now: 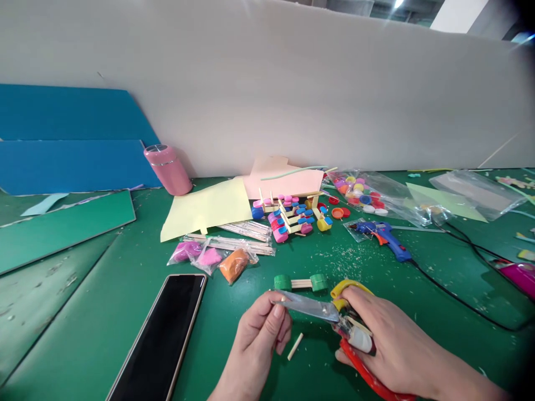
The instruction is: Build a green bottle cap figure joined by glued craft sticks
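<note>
My right hand [384, 334] grips scissors [311, 307] with one yellow and one red handle, the blades pointing left. A white piece and a thin pale stick show between that hand and the handles; I cannot tell how they are held. At the blade tips, my left hand [265, 326] is closed in a pinch, thumb against fingers; only a tiny pale bit shows there. Below the blades lies a short wooden stick piece [295, 346]. Just beyond them sit two green rounded pieces joined by pale sticks [301, 283].
A phone [161, 334] lies left. Behind are bagged clay [234, 265], yellow paper [209, 209], colourful stick-and-clay pieces [292, 217] and bottle caps [363, 195]. A blue glue gun [387, 239] with a black cord lies right; a pink canister [169, 170] stands by the white partition.
</note>
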A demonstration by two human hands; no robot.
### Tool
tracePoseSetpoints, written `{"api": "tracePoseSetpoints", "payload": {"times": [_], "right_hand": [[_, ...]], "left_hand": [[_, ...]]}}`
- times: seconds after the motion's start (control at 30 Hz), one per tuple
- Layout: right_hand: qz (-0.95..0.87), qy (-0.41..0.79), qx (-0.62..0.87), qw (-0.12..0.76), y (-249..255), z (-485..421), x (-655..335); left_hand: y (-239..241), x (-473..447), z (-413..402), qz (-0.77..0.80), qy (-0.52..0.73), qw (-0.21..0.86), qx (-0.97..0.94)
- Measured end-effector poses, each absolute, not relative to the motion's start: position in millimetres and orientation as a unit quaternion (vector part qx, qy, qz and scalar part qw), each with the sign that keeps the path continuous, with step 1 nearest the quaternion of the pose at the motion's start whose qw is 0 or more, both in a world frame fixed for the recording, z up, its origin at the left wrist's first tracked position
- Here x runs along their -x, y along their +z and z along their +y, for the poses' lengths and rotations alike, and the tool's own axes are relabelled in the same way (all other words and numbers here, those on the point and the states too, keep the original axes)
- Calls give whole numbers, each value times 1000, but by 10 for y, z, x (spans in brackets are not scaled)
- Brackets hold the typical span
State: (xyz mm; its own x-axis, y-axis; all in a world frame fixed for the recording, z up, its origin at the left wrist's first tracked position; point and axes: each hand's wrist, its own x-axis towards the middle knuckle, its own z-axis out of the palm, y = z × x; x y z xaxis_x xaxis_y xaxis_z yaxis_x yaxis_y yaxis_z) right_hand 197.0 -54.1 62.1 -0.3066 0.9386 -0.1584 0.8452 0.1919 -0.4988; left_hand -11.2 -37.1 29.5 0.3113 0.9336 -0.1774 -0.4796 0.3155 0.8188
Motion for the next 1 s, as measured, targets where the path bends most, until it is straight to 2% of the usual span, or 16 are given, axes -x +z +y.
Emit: {"api": "tracePoseSetpoints", "payload": {"times": [0.4, 0.67, 0.8, 1.0], "right_hand": [[-754, 292, 583, 81, 590, -543, -1941], [-716, 368, 591, 52, 707, -573, -1864], [-672, 408, 614, 76, 789, -564, -1839], [-699, 384, 598, 74, 738, -557, -1883]], "left_hand": [[273, 131, -396, 365, 466, 711, -380], [327, 86, -401, 375, 458, 720, -363], [329, 91, -407, 363, 458, 735, -343], [336, 98, -402, 350, 461, 748, -325]]}}
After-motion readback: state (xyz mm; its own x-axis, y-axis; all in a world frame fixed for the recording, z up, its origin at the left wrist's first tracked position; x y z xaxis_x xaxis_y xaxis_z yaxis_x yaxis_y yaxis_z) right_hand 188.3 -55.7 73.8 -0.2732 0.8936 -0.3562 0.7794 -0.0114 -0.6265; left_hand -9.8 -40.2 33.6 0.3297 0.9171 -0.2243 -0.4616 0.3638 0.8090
